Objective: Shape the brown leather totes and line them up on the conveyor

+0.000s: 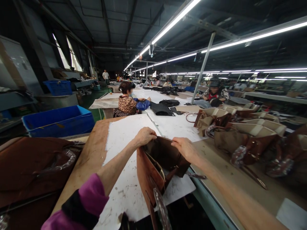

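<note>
A brown handbag [145, 169] stands on the white sheet [120, 172] in front of me, its mouth open toward me and a dark lining showing inside. My left hand [145, 136] pinches the far rim at its left corner. The same rim is gripped further right by my right hand [185, 147], thumb and fingers closed on the edge. A plastic-wrapped handle [161, 204] hangs down on the near side of the bag. The bottom of the bag's inside is in shadow.
Several brown bags with pale linings [254, 131] crowd the table on the right. More brown bags [35, 172] are piled at left, near a blue bin [59, 121]. Ahead, a person in a leopard-print top [127, 103] works beside black pieces [160, 108]. A metal post [203, 65] rises beyond.
</note>
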`<state>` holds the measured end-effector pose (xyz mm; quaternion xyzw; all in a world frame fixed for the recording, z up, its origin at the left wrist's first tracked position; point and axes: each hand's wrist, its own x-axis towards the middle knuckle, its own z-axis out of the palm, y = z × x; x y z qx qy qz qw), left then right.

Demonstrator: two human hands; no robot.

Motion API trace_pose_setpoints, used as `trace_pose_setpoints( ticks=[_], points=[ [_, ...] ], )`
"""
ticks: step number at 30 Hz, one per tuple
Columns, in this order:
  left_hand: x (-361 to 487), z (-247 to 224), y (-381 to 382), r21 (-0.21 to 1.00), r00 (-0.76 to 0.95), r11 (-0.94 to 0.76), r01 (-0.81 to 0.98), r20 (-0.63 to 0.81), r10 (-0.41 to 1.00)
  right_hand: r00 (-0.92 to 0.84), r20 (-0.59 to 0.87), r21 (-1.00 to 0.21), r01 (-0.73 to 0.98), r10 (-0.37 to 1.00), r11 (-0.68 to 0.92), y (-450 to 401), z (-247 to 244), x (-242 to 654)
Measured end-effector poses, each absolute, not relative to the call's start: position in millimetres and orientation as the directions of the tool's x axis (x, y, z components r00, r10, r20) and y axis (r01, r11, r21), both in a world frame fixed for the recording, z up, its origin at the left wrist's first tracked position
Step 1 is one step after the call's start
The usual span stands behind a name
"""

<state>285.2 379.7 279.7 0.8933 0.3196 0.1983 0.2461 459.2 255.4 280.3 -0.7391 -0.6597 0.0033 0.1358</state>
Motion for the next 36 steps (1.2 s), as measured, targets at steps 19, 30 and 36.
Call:
trace_pose_setpoints(
  ticks=[19,30,36],
  points=[
    [286,279,380,0.608,0.718,-0.666,0.432,0.216,0.662,0.146,0.26,-0.22,0.972,0.954,-0.089,223,274,474],
    [274,303,358,0.498,0.681,-0.695,0.52,0.25,0.688,0.082,0.031,0.014,0.996,0.996,-0.083,266,299,430],
    [250,296,347,0.471,0.443,-0.435,0.767,0.101,0.891,0.051,0.028,0.019,0.999,0.998,-0.051,284,294,435]
  ],
)
